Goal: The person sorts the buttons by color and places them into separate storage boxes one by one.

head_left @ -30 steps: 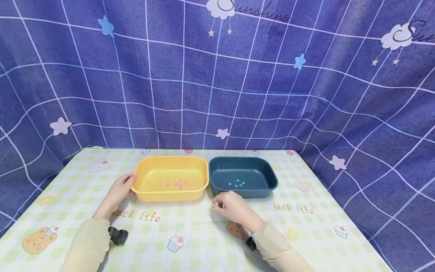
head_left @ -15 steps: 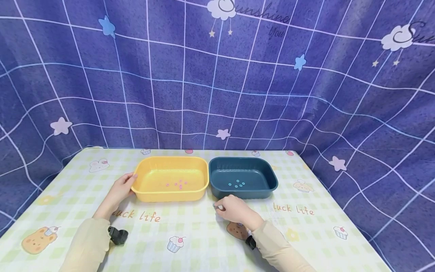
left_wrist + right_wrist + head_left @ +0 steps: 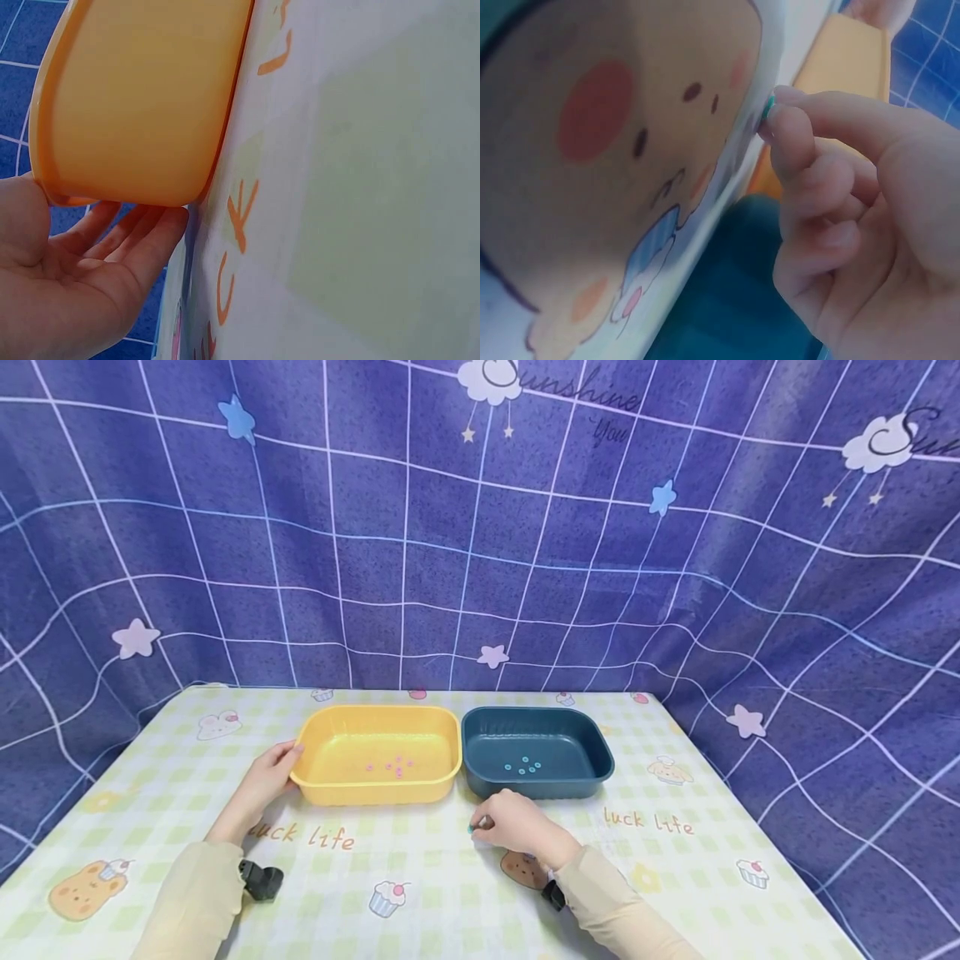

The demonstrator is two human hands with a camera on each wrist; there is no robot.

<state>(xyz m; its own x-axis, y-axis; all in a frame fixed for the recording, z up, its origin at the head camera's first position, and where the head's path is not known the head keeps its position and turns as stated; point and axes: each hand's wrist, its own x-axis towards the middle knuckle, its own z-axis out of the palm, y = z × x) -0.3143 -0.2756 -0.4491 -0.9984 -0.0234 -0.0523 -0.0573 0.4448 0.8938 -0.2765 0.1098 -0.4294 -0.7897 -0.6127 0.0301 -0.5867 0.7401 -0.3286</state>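
My right hand (image 3: 512, 820) is low over the tablecloth, just in front of the dark teal bin (image 3: 536, 789). Thumb and index finger pinch a small teal bead (image 3: 769, 106), while the other fingers curl in towards the palm. At the left end of the yellow bin (image 3: 375, 793), my left hand (image 3: 264, 775) holds the rim, thumb over the edge and fingers (image 3: 154, 240) against the outer wall. Several pink beads (image 3: 398, 767) lie inside the yellow bin. Several teal beads (image 3: 522, 770) lie on the floor of the dark bin.
The bins stand side by side with their ends close together. A checked, cartoon-printed tablecloth (image 3: 420, 893) covers the table. Behind it hangs a blue grid-patterned curtain (image 3: 360, 560), which also closes in both sides.
My right hand has come down slightly towards the tablecloth, and a teal bead now shows between its fingertips. My left hand and both bins have stayed put.
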